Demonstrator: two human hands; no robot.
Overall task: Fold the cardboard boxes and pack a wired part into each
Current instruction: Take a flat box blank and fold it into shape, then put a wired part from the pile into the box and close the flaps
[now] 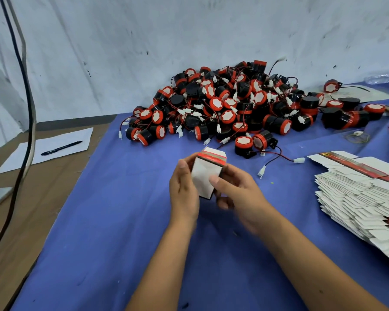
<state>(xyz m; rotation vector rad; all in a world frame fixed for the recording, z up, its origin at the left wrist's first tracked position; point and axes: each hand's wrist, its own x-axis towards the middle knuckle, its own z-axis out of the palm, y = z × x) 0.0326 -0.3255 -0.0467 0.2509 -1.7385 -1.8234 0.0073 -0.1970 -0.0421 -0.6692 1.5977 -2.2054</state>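
I am counting two hands, the left hand [184, 189] and the right hand [236, 194], sharing one folded cardboard box [206, 173]. I am seeing one heap of wired parts [229, 104], too many and too tangled for me to number, one stack of flat boxes [359, 198], likewise uncountable, one pen [61, 148] and one sheet of paper [47, 149] lying on the tabletop [121, 221]

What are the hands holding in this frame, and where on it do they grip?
Both hold one small cardboard box above the blue cloth. The left hand grips its left side; the right hand grips its right side, thumb on the white front.
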